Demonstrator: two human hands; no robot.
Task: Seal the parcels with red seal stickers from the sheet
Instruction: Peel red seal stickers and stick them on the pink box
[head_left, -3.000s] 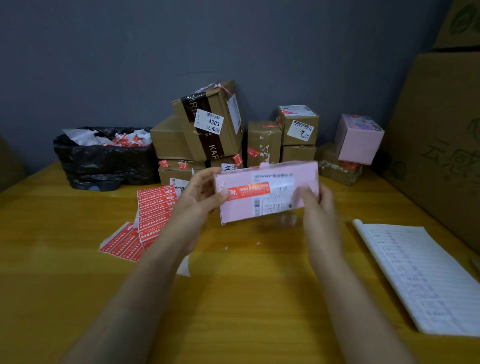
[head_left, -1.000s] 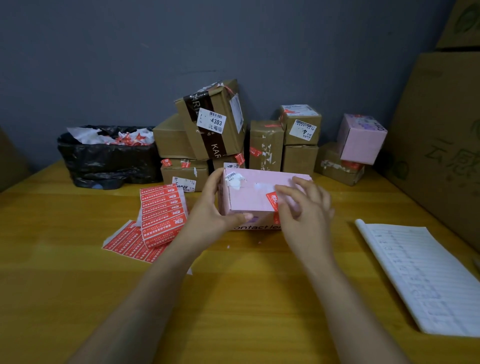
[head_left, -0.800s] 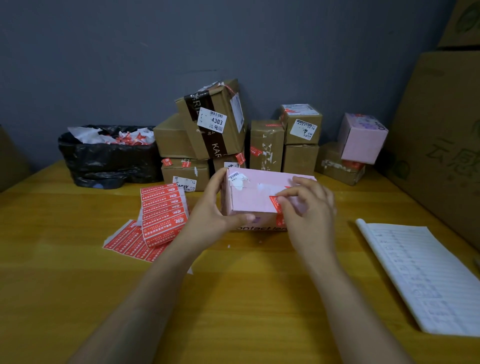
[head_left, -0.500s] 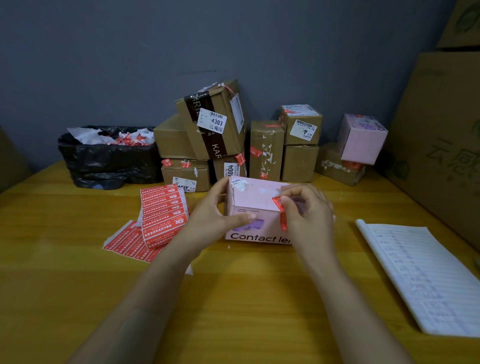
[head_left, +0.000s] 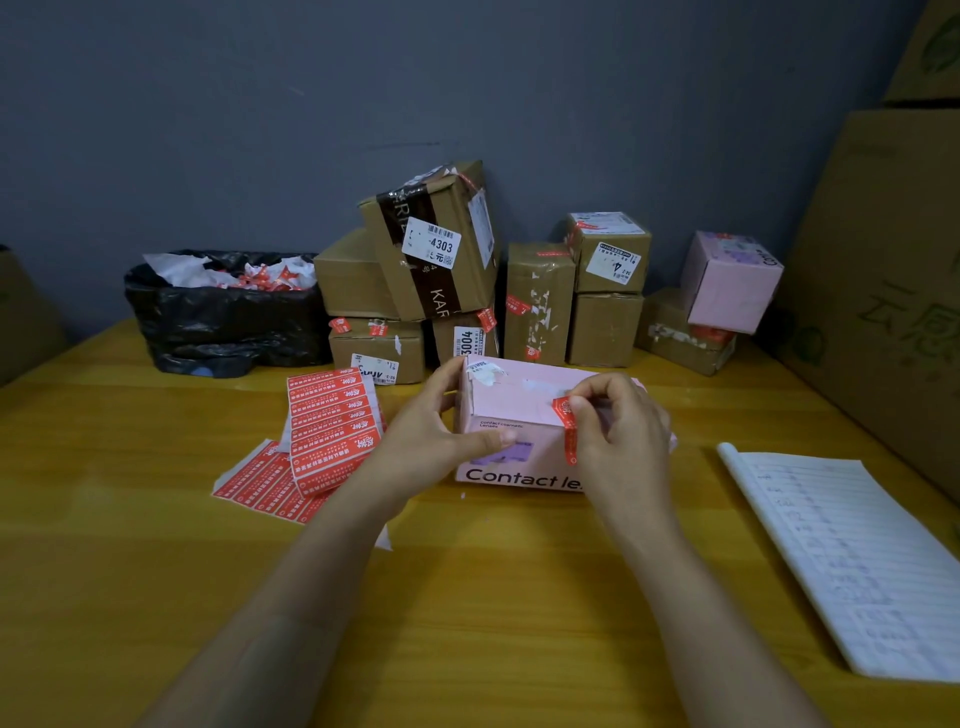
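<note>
Pink parcel under inspection stands on the table, held between both hands, printed front face toward the person.

Left hand: grips the parcel's left end, thumb laid across the front face, fingers curled round the far side. It acts as the brace.

Right hand: fingers curled, thumb and forefinger pinching the upper end of one red seal sticker at the parcel's top front edge. Below the pinch the sticker runs over that edge and down the front face. Whether the upper end is already bonded to the top face cannot be told; the fingertips cover it.

Surroundings, taken from the grip: the sticker sheet lies just left of the bracing hand, partly curled up off the table. Brown parcels are stacked directly behind the held parcel, several bearing red seals. A black bag with paper scraps sits behind and well to the left. A lined notebook lies to the right of the pinching hand.

Assessment: the step in hand is fixing a seal across the flap line of this parcel; the sticker appears placed but not yet finished. The next move likely calls for pressing the pinched end flat and rubbing along the strip over the edge, with the left hand steadying the parcel so that it does not slide or tip.
</note>
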